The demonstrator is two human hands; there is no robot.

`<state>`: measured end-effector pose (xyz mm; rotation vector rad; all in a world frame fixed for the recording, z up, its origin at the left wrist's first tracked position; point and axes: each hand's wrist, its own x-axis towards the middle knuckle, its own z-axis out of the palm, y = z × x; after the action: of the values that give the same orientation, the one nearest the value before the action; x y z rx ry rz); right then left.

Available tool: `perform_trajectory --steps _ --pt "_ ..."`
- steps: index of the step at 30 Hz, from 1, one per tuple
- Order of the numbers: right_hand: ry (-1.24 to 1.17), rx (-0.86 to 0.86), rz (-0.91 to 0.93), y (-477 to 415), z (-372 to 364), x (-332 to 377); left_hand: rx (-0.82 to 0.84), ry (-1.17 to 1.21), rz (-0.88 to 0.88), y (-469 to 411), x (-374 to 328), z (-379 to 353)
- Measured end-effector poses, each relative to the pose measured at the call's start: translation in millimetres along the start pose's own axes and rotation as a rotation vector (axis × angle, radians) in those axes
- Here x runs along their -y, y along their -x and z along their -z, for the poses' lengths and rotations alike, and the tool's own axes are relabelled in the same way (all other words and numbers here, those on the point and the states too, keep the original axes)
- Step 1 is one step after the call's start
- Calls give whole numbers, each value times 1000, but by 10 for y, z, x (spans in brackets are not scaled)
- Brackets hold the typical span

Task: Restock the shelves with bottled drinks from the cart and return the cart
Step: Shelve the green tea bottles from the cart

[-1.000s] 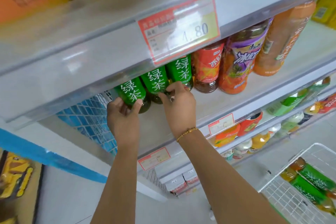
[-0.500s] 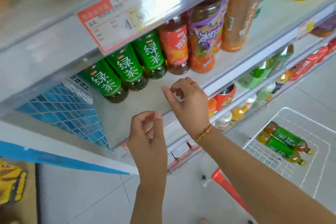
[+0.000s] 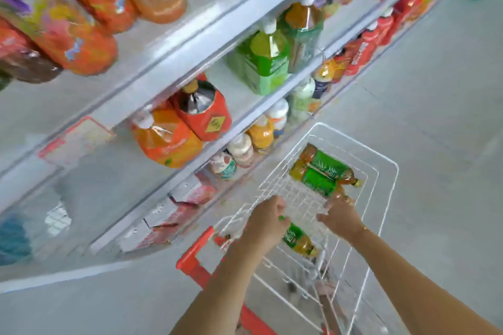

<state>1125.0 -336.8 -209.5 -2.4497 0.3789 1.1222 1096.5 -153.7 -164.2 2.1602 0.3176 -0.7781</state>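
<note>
Bottle pair [image 3: 322, 173]: two drinks with green labels and amber tea lie on their sides, touching side by side, at the far end of the cart's basket. Their necks point toward the basket's right edge.
Third bottle [image 3: 298, 239]: same green label and amber tea. It lies tilted, alone toward the basket's near-left corner, green cap up-left and base down-right.
Left hand [image 3: 268, 221]: fingers are curled round the neck of the third bottle, and the green cap peeps out beside them.
Right hand [image 3: 340, 216]: thumb spread, fingers reaching to the neck end of the bottle pair. Blur hides whether they grip, so I cannot tell.
Cart [image 3: 392, 168]: white wire basket with a red handle [image 3: 194, 253] at its near-left corner, standing on the grey floor [image 3: 435, 90] just beside the shelves.
Shelves [image 3: 190, 43]: pale metal tiers slanting across the left and top, heavily blurred.
Orange bottles [image 3: 166, 139]: on the middle shelf at its front edge, next to a red-labelled one.
Green bottles [image 3: 261, 62]: further along the same shelf.
Small bottles [image 3: 242, 148]: a row along the lowest shelf's front edge, closest to the basket's left edge.
Price tag [image 3: 76, 139]: red-framed, on a shelf edge, unreadable.
In the way: both forearms cross over the basket's near edge, and the left hand covers the third bottle's neck.
</note>
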Motion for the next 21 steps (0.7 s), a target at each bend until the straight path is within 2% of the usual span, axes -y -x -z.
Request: perform_trajectory --steps 3,5,9,15,17,21 --pt "-152 20 -136 -426 -29 -345 119 -189 45 -501 156 -379" --pt "-162 -9 -182 -720 -27 -469 175 -280 82 -782 389 -544" --pt "69 38 -104 -1266 180 -509 224 -382 112 -1182 896 -818" --pt "435 276 -83 -1747 171 -523 249 -668 -95 -1503 1116 -1103" --pt "455 313 -77 -1807 126 -543 278 -748 -112 -1584 1133 -1209" --pt "507 285 -109 -1809 138 -594 233 -906 -146 -1627 1155 -1338"
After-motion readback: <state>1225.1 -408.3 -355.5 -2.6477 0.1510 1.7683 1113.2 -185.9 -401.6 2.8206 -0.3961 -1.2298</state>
